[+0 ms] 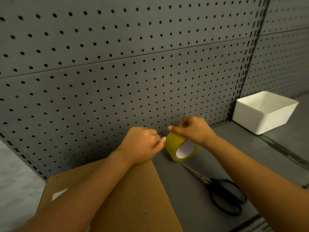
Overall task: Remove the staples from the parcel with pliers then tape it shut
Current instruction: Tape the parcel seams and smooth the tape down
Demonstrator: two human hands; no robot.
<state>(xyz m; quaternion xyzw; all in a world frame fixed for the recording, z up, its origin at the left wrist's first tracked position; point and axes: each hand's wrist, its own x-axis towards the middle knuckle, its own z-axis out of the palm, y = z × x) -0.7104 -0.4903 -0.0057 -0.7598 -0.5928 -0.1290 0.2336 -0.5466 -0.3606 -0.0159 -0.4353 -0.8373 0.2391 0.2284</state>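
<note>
A person's right hand (192, 129) grips the top of a yellow tape roll (181, 148) standing on edge on the grey desk (234, 158), apparently steadying it, while the curled fingers of the left hand (142, 144) pick at the roll's side, seemingly hunting for the tape's loose end. The flat brown parcel (133, 198) lies under the left forearm, just beside the roll and within reach for sealing, which suggests the staple step is done. Black scissors (220, 191) wait near the right arm, likely for cutting tape; a white tub (265, 113) stands well apart, and no pliers are in view.
</note>
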